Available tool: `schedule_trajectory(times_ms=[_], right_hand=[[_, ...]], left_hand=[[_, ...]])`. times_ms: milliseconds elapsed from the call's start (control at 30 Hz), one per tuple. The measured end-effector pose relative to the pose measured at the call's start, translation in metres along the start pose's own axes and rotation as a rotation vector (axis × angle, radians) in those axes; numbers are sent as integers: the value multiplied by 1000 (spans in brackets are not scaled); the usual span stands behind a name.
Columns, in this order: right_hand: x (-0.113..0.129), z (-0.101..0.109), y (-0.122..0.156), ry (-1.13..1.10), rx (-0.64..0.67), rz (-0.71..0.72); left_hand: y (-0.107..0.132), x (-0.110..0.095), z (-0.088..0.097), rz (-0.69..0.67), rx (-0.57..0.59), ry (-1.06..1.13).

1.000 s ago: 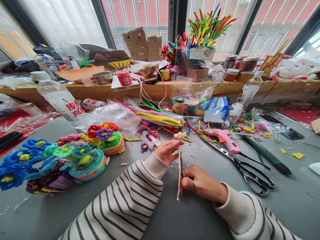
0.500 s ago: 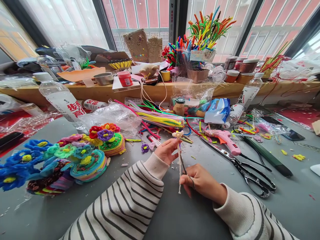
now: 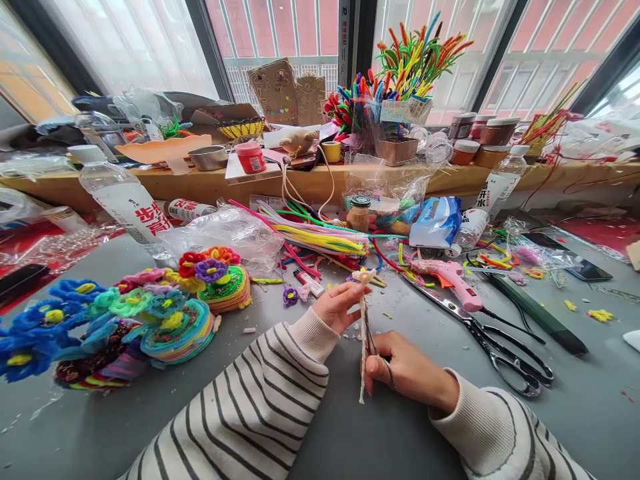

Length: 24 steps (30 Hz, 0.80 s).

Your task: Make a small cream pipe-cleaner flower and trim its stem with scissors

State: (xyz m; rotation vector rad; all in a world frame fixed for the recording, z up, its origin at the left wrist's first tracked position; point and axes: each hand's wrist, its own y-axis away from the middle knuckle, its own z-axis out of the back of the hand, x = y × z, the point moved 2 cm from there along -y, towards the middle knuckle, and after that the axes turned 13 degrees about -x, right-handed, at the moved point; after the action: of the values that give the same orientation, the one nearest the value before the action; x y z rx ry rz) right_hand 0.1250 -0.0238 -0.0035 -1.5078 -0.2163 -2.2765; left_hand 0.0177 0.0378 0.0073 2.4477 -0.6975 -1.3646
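My left hand (image 3: 339, 304) pinches the top of a cream pipe-cleaner stem (image 3: 363, 360) just below its small flower-shaped head (image 3: 363, 275). The stem hangs upright above the grey table (image 3: 320, 427). My right hand (image 3: 407, 369) is closed lower down on the stem and also grips a thin dark wire (image 3: 371, 340) that runs alongside it. Both sleeves are white with dark stripes.
Finished pipe-cleaner flowers and coiled discs (image 3: 150, 313) lie at the left. Big scissors (image 3: 493, 347), a pink glue gun (image 3: 450, 275) and a green rod (image 3: 537, 317) lie at the right. Loose pipe cleaners (image 3: 320, 237), bottles and jars crowd the back ledge (image 3: 200, 180).
Both hands shifted slightly with the stem; my right hand slid a little down and right along it. Nothing on the table moved.
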Motion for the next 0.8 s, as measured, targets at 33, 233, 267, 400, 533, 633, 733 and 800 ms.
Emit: schedule_trajectory(times_ms=[33,233,267,400,533,633,733,800], right_hand=[[0,0,0,2,0,4],[-1,-1,-1,15,-39,27],[-1,-1,-1,13,-50,26],[-4,-2,-2,-3,-80,-4],[-6,-2,-2,3,-107,-55],[-6,-1,-2,-1,-107,-84],[-6,-1,-1,-25,-98,-106],[-6,-1,-1,-48,-94,-106]], left_hand=[[0,0,0,0,0,-3],[0,3,-1,2,6,-30],[0,3,-1,1,6,-24],[0,1,-1,-14,-4,2],[0,0,0,-23,-19,21],[0,-2,0,-46,-10,33],[0,-4,1,-57,-8,35],[0,-6,1,-57,-21,47]])
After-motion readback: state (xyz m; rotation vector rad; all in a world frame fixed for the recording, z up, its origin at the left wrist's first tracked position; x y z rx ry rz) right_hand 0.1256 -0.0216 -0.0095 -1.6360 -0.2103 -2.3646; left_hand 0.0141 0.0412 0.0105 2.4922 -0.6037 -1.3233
